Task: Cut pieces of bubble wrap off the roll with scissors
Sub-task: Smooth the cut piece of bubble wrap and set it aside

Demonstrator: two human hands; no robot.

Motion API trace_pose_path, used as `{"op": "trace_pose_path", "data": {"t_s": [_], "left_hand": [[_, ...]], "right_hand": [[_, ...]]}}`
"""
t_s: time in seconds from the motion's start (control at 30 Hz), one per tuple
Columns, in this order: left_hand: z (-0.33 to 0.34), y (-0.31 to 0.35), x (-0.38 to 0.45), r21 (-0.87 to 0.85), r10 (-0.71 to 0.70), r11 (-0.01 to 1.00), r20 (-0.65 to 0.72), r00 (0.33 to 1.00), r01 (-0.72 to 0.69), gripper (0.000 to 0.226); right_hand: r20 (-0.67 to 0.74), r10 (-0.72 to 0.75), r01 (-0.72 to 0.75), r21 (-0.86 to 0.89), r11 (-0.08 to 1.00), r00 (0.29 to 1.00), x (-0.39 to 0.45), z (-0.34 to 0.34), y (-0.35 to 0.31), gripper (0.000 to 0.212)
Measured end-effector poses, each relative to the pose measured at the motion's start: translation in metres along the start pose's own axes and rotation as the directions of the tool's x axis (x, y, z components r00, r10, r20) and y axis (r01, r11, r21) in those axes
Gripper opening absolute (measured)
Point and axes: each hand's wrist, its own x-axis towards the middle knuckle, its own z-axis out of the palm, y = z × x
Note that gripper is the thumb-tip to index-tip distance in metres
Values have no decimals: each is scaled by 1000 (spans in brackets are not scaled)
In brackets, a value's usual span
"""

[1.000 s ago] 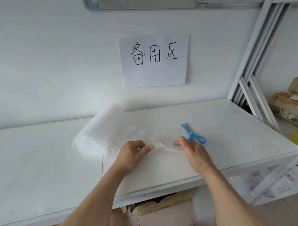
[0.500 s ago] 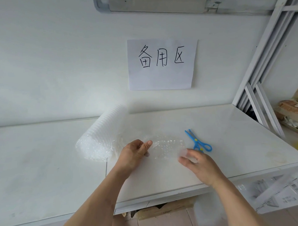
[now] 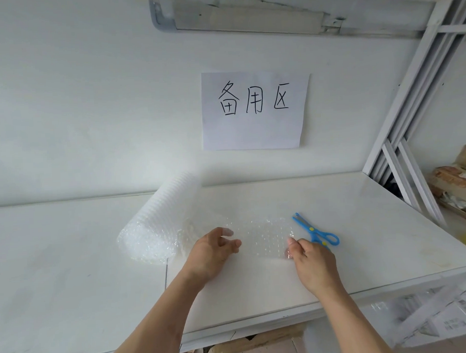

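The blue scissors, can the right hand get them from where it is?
Probably yes. The scissors lie uncovered just beyond the right hand, but it must first release the bubble wrap sheet.

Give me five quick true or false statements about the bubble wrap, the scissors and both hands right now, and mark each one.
1. The blue scissors lie on the white table. True.
2. The right hand holds the scissors. False: it pinches the bubble wrap sheet.
3. The bubble wrap roll lies to the left of both hands. True.
4. The left hand rests on the roll. False: it is at the unrolled sheet.
5. The paper sign lies flat on the table. False: it hangs on the wall.
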Motion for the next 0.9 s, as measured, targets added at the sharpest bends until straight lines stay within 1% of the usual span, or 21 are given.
{"op": "trace_pose_path", "data": {"t_s": [0.07, 0.13, 0.2, 0.27, 0.33, 0.43, 0.57, 0.63, 0.77, 0.83, 0.9], "left_hand": [[2, -1, 2, 21, 12, 1000, -2, 1000, -11, 26], [3, -3, 3, 4, 27, 1000, 8, 1000, -27, 30], [4, -4, 5, 21, 18, 1000, -19, 1000, -18, 32], [7, -2, 8, 106, 4, 994, -95, 995, 6, 33], [12, 1, 12, 228, 24, 974, -176, 984, 17, 35], [18, 3, 19, 370, 68, 929, -223, 972, 20, 40], [22, 6, 25, 472, 105, 881, -227, 968, 15, 44], [24, 4, 26, 497, 127, 867, -235, 964, 7, 48], [27, -1, 23, 532, 203, 846, -244, 948, -44, 55], [26, -6, 22, 595, 256, 800, -220, 941, -78, 52], [24, -12, 25, 679, 321, 725, -180, 930, -119, 38]], "right_hand": [[-24, 25, -26, -41, 999, 999, 1, 5, 1, 47], [-59, 21, -28, -114, 993, 998, 2, 8, 0, 48], [-92, 27, -41, -155, 987, 995, 2, 11, -3, 46], [-148, 34, -60, -176, 983, 988, 1, 13, -7, 44], [-191, 58, -99, -216, 971, 980, 1, 15, -11, 43], [-216, 48, -94, -208, 974, 975, 0, 17, -13, 41], [-204, 62, -107, -219, 970, 977, 1, 20, -10, 41], [-188, 77, -118, -221, 968, 979, 1, 20, -10, 40], [-192, 58, -94, -184, 978, 980, -1, 18, -9, 35], [-182, 64, -96, -174, 980, 981, -2, 17, -10, 33], [-188, 48, -82, -181, 980, 981, -3, 16, -12, 33]]}}
